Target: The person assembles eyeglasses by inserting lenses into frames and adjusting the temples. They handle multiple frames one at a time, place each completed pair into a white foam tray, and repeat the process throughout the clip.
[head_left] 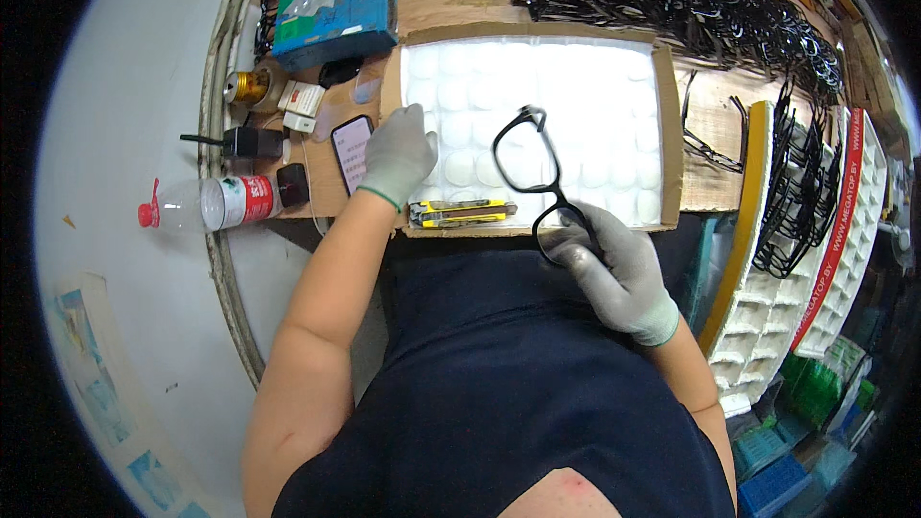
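Note:
My right hand (619, 269), in a grey glove, grips a black eyeglass frame (558, 187) by one rim, and the other rim points up and away. The frame is tilted over a shallow cardboard box (669, 139). Rows of round, pale lenses (460, 169) lie in that box, washed out by glare. My left hand (401, 149), gloved the same way, is at the box's left edge with its fingers bent together; what they hold, if anything, is hidden. Beside it lies a lit phone (351, 152). A yellow utility knife (462, 213) rests along the box's near edge.
Black frames are heaped (672, 5) at the back right. More frames (798, 192) hang over white compartment trays (753, 312) on the right. At left are a blue box (336, 5), a can (247, 87), a black container (253, 143) and a plastic bottle (206, 203) lying sideways.

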Demonstrator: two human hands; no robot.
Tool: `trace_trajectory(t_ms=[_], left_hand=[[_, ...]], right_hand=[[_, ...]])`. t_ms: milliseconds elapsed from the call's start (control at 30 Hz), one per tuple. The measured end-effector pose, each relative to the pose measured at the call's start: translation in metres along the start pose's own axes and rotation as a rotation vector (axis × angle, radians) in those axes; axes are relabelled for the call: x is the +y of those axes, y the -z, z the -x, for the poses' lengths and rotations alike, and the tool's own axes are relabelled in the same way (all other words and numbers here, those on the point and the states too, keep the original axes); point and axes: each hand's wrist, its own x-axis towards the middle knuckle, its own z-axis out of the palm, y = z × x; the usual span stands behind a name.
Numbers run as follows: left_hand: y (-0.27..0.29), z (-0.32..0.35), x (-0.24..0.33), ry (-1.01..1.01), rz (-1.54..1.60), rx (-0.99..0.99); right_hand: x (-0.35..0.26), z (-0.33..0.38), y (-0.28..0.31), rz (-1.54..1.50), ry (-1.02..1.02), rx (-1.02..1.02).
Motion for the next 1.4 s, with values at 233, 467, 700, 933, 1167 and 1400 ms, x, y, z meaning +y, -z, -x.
trace_trajectory(t_ms=[233, 467, 700, 933, 1167, 1400], left_hand=[[-0.011, 0.001, 0.001, 0.008, 0.061, 0.096], [0.035, 0.084, 0.056, -0.283, 1.363, -0.5], [0.029, 0.101, 0.066, -0.318, 1.588, -0.507], [0.045, 0.103, 0.07, -0.368, 1.609, -0.703], [0.044, 0.102, 0.081, -0.49, 1.398, -0.5], [0.043, 0.107, 0.08, -0.647, 1.016, -0.161]], right_hand=[[0.008, 0.005, -0.003, -0.371, -0.016, -0.022], [0.02, -0.003, -0.003, -0.046, -0.104, -0.026], [0.006, -0.003, -0.003, -0.195, -0.177, 0.031], [0.005, 0.001, 0.014, -0.473, -0.22, -0.15], [0.003, 0.002, 0.009, -0.523, -0.265, -0.057], [0.008, 0.003, 0.009, -0.168, -0.179, -0.01]])
